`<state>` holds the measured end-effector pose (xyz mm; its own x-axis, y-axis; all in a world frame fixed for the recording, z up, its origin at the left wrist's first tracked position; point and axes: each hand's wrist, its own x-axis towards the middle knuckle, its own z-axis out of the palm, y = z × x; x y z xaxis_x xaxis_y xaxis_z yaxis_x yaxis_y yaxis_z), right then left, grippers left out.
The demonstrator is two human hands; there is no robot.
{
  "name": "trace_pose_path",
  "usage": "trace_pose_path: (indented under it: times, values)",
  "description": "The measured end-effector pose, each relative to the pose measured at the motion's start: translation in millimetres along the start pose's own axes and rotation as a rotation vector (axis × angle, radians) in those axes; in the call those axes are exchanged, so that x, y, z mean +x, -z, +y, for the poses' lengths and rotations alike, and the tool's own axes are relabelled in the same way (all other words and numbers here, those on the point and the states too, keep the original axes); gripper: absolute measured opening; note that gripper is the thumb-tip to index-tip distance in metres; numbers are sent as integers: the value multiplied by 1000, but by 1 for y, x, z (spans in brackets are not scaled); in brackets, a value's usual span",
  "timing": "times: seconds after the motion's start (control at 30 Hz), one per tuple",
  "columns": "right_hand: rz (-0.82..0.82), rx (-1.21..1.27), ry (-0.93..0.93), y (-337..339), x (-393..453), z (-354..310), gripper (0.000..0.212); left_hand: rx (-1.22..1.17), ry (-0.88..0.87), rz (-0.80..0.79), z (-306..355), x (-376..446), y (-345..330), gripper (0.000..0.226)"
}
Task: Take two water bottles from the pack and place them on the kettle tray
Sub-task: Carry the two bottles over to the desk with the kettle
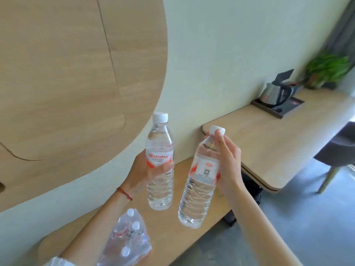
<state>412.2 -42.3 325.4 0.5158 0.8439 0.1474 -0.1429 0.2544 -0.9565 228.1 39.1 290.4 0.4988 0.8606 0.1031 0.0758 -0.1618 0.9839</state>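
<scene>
Each hand grips a bottle, left hand (143, 169), right hand (229, 166), well short of the kettle tray (269, 109).

Both arms raised forward; left hand (143, 170) fingers curled closed, red string on wrist; right hand (228, 162) closed, index finger extended upward.

Clear glossy plastic on both water bottles (160, 169) (197, 189), ribbed low down, with matt white caps and shiny printed labels. The pack (126, 244) at the counter's near edge wears crinkled, glinting film. The counter (269, 150) shows pale matt wood grain. At its far end, a brushed-metal kettle (272, 95) sits on a dark matt tray (282, 114).
</scene>
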Motion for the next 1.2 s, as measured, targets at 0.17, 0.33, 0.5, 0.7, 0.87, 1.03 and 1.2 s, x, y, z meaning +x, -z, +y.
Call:
trace_pose_path:
  times: [0.17, 0.33, 0.5, 0.7, 0.87, 1.03, 1.2]
  values:
    - [122, -43, 36, 116, 14, -22, 28, 34, -18, -125, 5, 39, -124, 46]
    - [227, -76, 61, 231, 35, -53, 27, 20, -13, -246, 16, 72, -254, 51]
    - [376, -129, 111, 330, 62, -80, 27, 23, -37, -374, 35, 111, -364, 66]
    - [511, -143, 152, 446, 109, -89, 31, 46, -71, -487, 35, 180, -477, 61]
    - [606, -225, 157, 541, 167, -97, 27, 40, -94, -560, 30, 259, -578, 53]
    - [678, -276, 167, 630, 229, -118, 19, 48, -115, -587, 36, 335, -677, 27]
    - [699, -272, 175, 717, 288, -130, 22, 64, -142, -613, 41, 393, -767, 30]
